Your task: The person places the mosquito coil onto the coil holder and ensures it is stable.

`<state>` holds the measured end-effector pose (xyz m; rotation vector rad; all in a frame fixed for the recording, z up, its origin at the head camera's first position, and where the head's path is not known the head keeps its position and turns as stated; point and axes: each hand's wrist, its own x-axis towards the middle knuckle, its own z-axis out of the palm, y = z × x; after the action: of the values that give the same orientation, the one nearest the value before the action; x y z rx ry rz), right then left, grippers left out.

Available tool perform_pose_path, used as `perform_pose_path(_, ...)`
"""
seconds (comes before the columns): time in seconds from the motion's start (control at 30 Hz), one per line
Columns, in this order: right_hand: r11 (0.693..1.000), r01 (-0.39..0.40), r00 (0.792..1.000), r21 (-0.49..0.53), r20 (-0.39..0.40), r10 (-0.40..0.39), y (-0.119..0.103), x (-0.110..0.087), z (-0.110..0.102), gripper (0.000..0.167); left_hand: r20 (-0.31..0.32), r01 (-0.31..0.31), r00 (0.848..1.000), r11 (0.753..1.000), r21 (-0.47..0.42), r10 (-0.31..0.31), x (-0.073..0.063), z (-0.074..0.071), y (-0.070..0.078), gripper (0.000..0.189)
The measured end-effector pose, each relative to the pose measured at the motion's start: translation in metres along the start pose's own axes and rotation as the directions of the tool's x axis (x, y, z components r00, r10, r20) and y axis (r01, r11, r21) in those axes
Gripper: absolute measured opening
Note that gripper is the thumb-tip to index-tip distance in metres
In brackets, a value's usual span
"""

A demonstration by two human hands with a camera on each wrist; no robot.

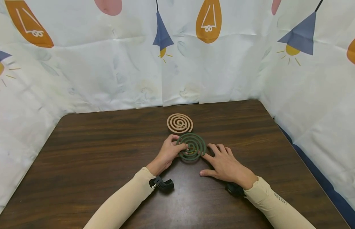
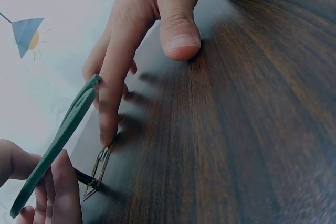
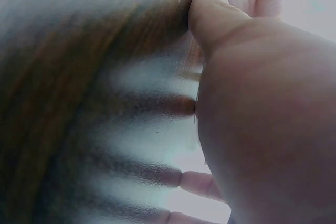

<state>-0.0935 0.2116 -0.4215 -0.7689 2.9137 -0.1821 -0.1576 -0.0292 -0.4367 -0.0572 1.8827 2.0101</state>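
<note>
A green mosquito coil [image 1: 194, 147] lies flat in the head view, its edge showing tilted in the left wrist view. My left hand [image 1: 167, 151] pinches it from the left, thumb on top near the centre and fingers underneath. Below the coil, a small metal stand [image 2: 100, 167] with a short dark post sits on the table. My right hand [image 1: 226, 164] is spread palm down just right of the coil, its index fingertip at the end of the stand. In the right wrist view, the palm blocks most of the work.
Directly behind the green coil is a tan mosquito coil [image 1: 180, 123]. The dark wood table [image 1: 108, 146] runs back to a white patterned curtain [image 1: 123, 70] on the far and side edges. Black wrist straps [image 1: 165, 185] are worn on both arms.
</note>
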Motion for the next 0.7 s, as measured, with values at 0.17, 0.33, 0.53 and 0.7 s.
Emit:
perform_pose_path(0.17, 1.0, 0.001, 1.0, 0.004, 0.002, -0.001, -0.0003, -0.0001, 0.0002, 0.069, 0.0, 0.001, 1.0, 1.0, 0.006, -0.001, 0.0, -0.0003, -0.0009, 0.043)
perform_pose_path(0.33, 1.0, -0.001, 1.0, -0.001, 0.001, 0.001, -0.0011, -0.0005, -0.0009, 0.068, 0.003, 0.0, 1.0, 1.0, 0.01, 0.0, -0.0005, -0.0003, -0.0001, 0.043)
perform_pose_path(0.53, 1.0, 0.0, 1.0, -0.003, -0.008, 0.0, -0.001, 0.0003, -0.0008, 0.069, 0.001, 0.008, 1.0, 1.0, 0.018, -0.008, -0.001, -0.0002, 0.0017, 0.044)
perform_pose_path(0.7, 1.0, -0.005, 1.0, -0.003, 0.002, 0.006, -0.0011, 0.0007, 0.0003, 0.069, 0.002, 0.016, 1.0, 1.0, 0.017, -0.016, -0.0007, -0.0007, 0.0012, 0.044)
